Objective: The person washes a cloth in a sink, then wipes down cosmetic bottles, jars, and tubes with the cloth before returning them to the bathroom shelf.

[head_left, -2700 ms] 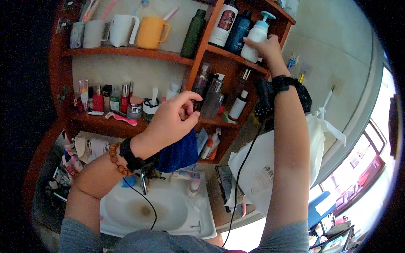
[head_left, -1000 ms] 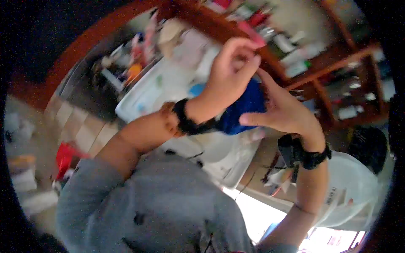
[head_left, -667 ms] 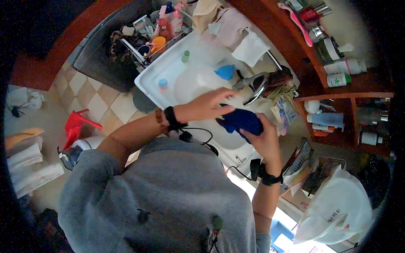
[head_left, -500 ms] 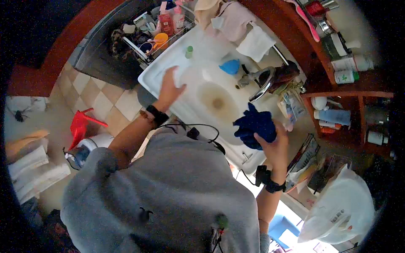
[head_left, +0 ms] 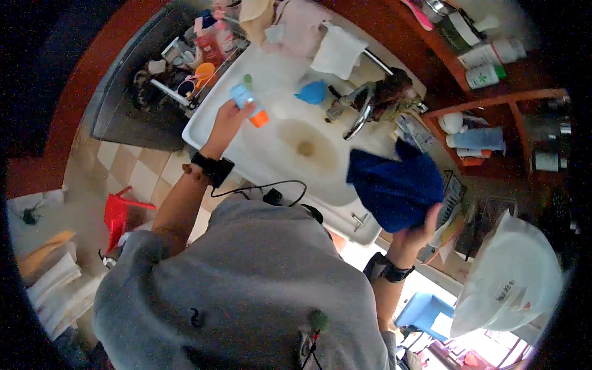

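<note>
My left hand is closed around a small light-blue tube with an orange end, above the left side of the white sink. In my right hand a dark blue cloth is spread out, over the sink's right edge. It covers part of my fingers. Brownish water lies in the basin. A blue scoop-like piece and a small green object rest on the sink's back ledge, near the metal faucet.
A rack of bottles and cups stands at the sink's far left corner. Towels hang at the back. Wooden shelves with toiletries rise on the right, above a white plastic bag. A red stool-like item is at left.
The left hand, earlier spread without anything in it, now holds the tube. The right hand's cloth has gone from bunched up to opened out. The view has shifted slightly.
</note>
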Tool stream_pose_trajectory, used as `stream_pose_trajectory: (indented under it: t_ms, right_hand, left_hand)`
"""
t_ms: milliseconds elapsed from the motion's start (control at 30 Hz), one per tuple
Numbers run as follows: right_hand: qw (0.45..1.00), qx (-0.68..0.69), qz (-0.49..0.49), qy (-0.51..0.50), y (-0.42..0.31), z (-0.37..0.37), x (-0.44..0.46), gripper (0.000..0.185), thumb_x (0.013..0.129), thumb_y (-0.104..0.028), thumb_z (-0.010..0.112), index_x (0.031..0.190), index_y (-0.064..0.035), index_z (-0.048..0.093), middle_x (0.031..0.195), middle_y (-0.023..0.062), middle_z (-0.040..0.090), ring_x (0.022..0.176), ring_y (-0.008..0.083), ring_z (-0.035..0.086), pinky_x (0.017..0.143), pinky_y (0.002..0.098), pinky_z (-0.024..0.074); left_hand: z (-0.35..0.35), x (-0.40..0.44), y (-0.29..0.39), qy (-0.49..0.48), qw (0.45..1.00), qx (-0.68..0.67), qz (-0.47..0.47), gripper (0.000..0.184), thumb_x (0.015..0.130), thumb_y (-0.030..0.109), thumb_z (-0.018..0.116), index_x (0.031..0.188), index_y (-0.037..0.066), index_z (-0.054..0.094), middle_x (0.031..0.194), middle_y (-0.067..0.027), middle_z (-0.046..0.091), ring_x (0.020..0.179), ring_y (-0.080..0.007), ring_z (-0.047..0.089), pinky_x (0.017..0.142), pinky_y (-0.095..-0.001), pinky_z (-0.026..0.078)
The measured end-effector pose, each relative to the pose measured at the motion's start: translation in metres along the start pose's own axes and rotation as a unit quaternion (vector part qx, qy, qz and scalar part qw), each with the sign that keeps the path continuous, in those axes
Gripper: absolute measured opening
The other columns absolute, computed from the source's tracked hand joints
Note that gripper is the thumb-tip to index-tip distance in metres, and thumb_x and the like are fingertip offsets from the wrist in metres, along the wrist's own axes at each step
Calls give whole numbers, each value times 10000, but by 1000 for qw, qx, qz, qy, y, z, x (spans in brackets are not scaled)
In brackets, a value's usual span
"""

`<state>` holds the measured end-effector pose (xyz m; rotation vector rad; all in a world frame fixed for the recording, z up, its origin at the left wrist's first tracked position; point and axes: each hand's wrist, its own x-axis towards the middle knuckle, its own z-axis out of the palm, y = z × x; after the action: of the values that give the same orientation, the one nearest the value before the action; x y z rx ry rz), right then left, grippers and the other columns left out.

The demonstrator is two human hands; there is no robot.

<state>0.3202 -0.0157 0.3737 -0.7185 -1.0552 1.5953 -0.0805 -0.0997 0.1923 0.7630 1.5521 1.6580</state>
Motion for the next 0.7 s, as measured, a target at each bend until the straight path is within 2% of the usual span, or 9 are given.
stream_pose_trajectory:
  t_ms: [100,200,300,333,367,400,467,500,700]
  right_hand:
    - [990,123,-35,58,-5,30,-4,627,948,-483,425,1381,-31,402,1371,168,463,1266,339,428,1068,500,311]
    - [978,195,-48,-51,-11,63,2,600,958,-516,365,1306,-42,484,1372,148,459,1256,319,433,1057,495,321]
    - [963,-163,-152,-150,8,70,4,312,942,-299,511,1087,-23,526,1182,101,500,1095,233,481,991,388,345]
    - [898,-364,-186,-159,8,80,9,240,915,-208,576,1048,-26,494,1109,91,488,1030,205,482,961,355,348]
    - [894,-362,-232,-125,14,86,12,284,869,-139,615,1077,-32,453,1084,88,465,1012,191,465,940,338,351]
    - [888,-356,-276,-94,21,88,14,373,824,-71,655,1107,-38,413,1059,85,442,995,178,449,920,322,354]
    - [902,-354,-242,-39,19,90,18,468,802,-87,680,1147,-50,367,1115,116,443,1035,188,450,928,330,361]
    - [892,-315,-324,-23,20,96,28,518,797,-81,686,1197,-30,361,1171,141,442,1061,192,447,941,336,358]
    - [873,-384,-297,52,-21,105,43,369,773,-186,753,1030,-14,553,861,76,611,737,148,562,659,292,476]
  left_hand:
    - [72,-15,101,-87,994,-58,-13,254,911,201,620,1102,35,596,1004,19,621,924,-77,565,824,-242,446]
    - [125,-32,152,-212,975,-57,30,248,921,173,588,1111,14,568,1047,-46,619,964,-106,558,832,-257,446]
    - [170,-55,167,-222,944,55,237,302,875,159,611,1116,-9,543,1068,-142,600,974,-201,568,856,-319,447]
    - [175,-57,170,-267,905,150,296,396,810,137,613,1152,-28,501,1089,-237,544,995,-352,538,896,-391,426]
    - [182,-58,157,-259,888,171,338,481,758,135,619,1186,-20,464,1109,-261,503,1030,-441,471,921,-463,387]
    - [181,-53,155,-301,863,242,326,537,805,213,632,1260,-5,447,1213,-223,514,1170,-417,449,1030,-466,321]
    - [187,-57,180,-296,840,294,347,501,779,150,616,1232,4,461,1177,-232,503,1138,-432,436,999,-500,333]
    - [186,-54,182,-316,830,294,354,502,773,131,614,1235,5,461,1184,-235,498,1135,-434,438,998,-494,338]
    - [197,-43,197,-379,816,195,389,403,766,45,540,1148,-57,460,1057,-253,524,972,-435,489,839,-466,406]
